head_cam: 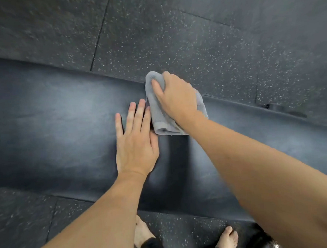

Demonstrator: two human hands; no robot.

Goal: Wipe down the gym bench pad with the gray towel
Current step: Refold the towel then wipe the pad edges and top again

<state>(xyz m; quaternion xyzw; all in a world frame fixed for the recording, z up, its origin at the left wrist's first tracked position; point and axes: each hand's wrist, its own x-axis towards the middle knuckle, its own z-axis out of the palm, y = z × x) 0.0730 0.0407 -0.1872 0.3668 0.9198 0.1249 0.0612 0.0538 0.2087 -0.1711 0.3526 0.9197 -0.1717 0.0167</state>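
The black gym bench pad point(54, 120) runs across the view from left to right. A folded gray towel point(159, 116) lies on it near the pad's far edge. My right hand point(174, 98) presses down on the towel, fingers curled over its far end. My left hand point(135, 142) rests flat on the pad just left of the towel, fingers spread, fingertips touching the towel's edge.
Speckled dark rubber floor tiles point(173, 38) lie beyond and in front of the bench. My bare feet point(228, 240) stand on the floor at the near side. A dark part of the bench frame point(283, 110) shows past the far edge on the right.
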